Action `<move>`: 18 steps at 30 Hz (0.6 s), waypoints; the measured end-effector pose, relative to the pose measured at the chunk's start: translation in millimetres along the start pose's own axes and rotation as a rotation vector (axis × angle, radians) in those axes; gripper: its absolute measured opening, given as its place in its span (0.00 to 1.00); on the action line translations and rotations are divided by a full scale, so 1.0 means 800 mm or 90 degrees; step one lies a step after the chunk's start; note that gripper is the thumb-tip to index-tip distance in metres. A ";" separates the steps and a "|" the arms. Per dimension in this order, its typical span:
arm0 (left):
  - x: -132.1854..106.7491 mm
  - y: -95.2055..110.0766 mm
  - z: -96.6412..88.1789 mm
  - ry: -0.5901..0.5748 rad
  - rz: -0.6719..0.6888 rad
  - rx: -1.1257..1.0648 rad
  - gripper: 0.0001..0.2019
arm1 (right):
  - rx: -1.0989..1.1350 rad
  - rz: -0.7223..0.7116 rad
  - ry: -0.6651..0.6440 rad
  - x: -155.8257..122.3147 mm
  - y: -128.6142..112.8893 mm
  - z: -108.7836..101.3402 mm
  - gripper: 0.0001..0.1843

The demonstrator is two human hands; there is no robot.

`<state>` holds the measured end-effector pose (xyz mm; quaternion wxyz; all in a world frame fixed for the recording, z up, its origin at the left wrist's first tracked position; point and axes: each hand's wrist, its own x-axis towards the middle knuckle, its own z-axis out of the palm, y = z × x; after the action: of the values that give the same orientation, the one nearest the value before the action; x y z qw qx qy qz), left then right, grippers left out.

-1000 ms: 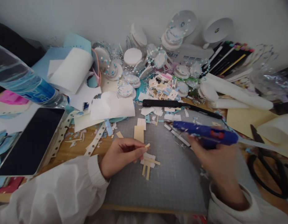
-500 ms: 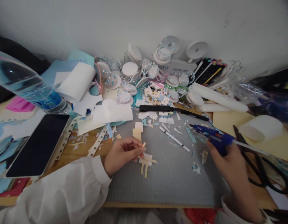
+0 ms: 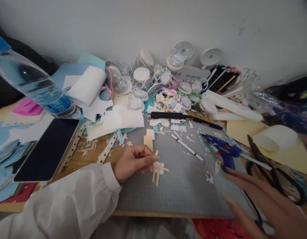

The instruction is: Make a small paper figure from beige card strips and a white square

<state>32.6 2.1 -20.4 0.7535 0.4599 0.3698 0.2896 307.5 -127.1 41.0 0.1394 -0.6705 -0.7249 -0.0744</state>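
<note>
My left hand (image 3: 134,161) rests on the grey cutting mat (image 3: 183,192), fingers pinched on a small tan paper strip (image 3: 156,152). Just right of it lies a little figure of tan and white strips (image 3: 158,170). My right hand (image 3: 265,202) hovers open at the lower right, fingers spread and blurred, holding nothing. The blue glue gun (image 3: 224,149) lies on the mat just beyond its fingertips.
Black scissors (image 3: 273,172) lie right of the glue gun. A black craft knife (image 3: 183,117) crosses the mat's far edge. A tablet (image 3: 47,149) and a water bottle (image 3: 34,83) sit at left. Paper scraps, foam discs and markers (image 3: 224,78) crowd the back by the wall.
My right hand has set the glue gun down on the mat and drawn back toward me, now open. The left hand has kept its pinch on the strip.
</note>
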 end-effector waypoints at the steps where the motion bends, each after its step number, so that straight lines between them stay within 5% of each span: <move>1: 0.000 -0.001 0.000 0.006 0.004 0.001 0.15 | 0.030 -0.121 -0.011 0.009 -0.017 -0.001 0.19; 3: -0.001 -0.001 -0.001 0.023 0.015 -0.008 0.15 | 0.088 -0.233 -0.039 0.033 -0.051 0.007 0.16; 9: -0.003 0.004 -0.001 0.047 0.004 -0.091 0.14 | 0.139 -0.494 0.108 0.096 -0.113 0.071 0.10; 13: -0.001 0.005 -0.005 0.041 -0.002 -0.151 0.12 | 0.176 -0.534 0.203 0.115 -0.122 0.097 0.08; 18: 0.001 0.002 -0.007 0.037 -0.004 -0.170 0.13 | 0.225 -0.534 0.227 0.124 -0.117 0.101 0.08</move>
<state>28.1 5.7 -20.8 0.7981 0.3457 0.3506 0.3471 200.4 -17.1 1.5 0.3310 -0.2633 -0.8990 -0.1132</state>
